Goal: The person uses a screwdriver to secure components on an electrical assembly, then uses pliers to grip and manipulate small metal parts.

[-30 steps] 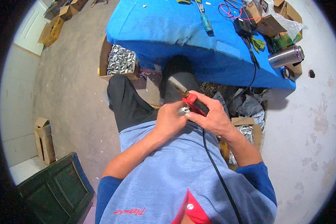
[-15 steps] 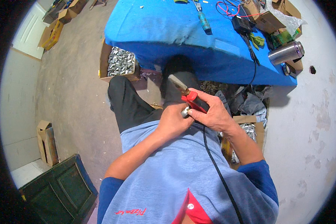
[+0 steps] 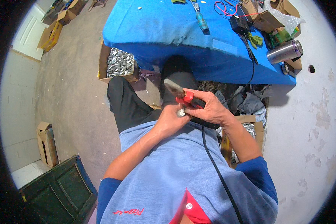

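Observation:
My right hand is wrapped round a pair of pliers with red and black handles. Their grey metal jaws point up and left, away from my body. Close below the handles, my left hand pinches a small silvery metal piece, most of it hidden by the fingers. The right thumb lies right beside that piece; whether it touches cannot be made out. Both hands meet over my lap, in front of the blue-covered table.
An open cardboard box of small silvery metal parts stands on the floor left of the table. Another carton with shiny pieces is by my right forearm. On the table lie a teal-handled tool, a black adapter and a steel flask.
The pliers have shifted slightly left and tilted further that way. The right hand has moved a little with them. The metal piece sits slightly further left, still in the left fingers.

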`<state>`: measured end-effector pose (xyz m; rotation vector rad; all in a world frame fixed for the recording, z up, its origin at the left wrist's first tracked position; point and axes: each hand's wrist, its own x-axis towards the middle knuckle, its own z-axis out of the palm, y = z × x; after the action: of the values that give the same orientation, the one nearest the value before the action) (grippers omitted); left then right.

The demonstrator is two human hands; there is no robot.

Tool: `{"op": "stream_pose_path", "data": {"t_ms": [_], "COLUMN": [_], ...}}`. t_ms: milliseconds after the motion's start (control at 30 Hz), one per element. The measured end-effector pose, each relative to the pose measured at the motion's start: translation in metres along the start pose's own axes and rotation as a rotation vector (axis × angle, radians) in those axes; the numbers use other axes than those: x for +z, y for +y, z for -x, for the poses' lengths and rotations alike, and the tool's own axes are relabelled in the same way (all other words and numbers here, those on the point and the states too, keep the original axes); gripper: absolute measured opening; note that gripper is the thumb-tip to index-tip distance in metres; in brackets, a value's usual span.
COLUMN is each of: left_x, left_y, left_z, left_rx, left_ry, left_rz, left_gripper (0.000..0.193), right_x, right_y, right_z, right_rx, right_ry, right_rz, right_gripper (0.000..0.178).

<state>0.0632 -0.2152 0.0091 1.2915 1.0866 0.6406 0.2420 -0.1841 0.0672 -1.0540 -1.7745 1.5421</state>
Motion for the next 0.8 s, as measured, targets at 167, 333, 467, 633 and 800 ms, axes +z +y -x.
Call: {"op": "stream_pose_path", "data": {"t_ms": [167,333,467,633,800], "left_x": [-0.002,-0.004,-0.003,-0.004,-0.003], "left_y": [-0.006,-0.008,-0.009,-0.010,-0.009], "left_z": [-0.003,-0.003,-0.005,-0.008,-0.010], "left_rx": [-0.047,0.056,0.034,0.020,-0.008], "left_ry": [0.221,0.393,0.456,0.490,0.493], "left_rz": [-0.128,-0.272,-0.240,-0.261,-0.232], "left_gripper": [0.029,0.035,0.038,0.042,0.044], "right_x": [-0.003,-0.015,-0.021,-0.023,-0.015], "right_y": [0.002,-0.012,-0.021,-0.023,-0.021], "right_z": [0.005,0.035,0.060,0.066,0.061], "right_rx": [0.179,0.373,0.553,0.654,0.686], "right_ry": [0.171,0.014,-0.198,-0.255,-0.252], "right_rz": [-0.214,-0.465,-0.485,-0.502,-0.585], "right_gripper": [0.036,0.049,0.058,0.058,0.056]}}
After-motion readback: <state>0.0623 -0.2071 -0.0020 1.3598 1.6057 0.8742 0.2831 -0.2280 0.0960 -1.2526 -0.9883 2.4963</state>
